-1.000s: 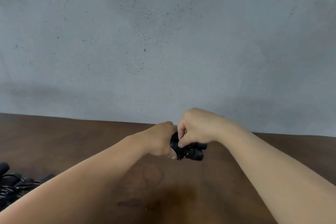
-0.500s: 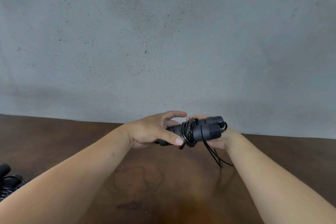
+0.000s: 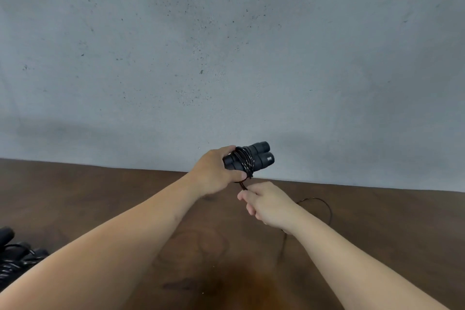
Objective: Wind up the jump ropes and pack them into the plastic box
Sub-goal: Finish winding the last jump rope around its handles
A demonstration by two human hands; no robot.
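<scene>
Left hand point(image 3: 216, 173) gripping paired black jump-rope handles point(image 3: 251, 158), pointing to 2 o'clock; right hand point(image 3: 269, 205) pinching thin cord point(image 3: 242, 186); more black ropes point(image 3: 15, 257) at 8 o'clock.

The left hand point(image 3: 216, 171) grips the paired black cylindrical jump-rope handles point(image 3: 251, 158) above the far edge of the brown wooden tabletop point(image 3: 100, 196), before the grey concrete wall point(image 3: 226, 45). Just below and nearer, the right hand point(image 3: 269, 205) pinches the thin black cord point(image 3: 242, 186), whose slack loops on the tabletop to its right. A heap of other black jump ropes point(image 3: 15, 257) lies at the near left edge.
</scene>
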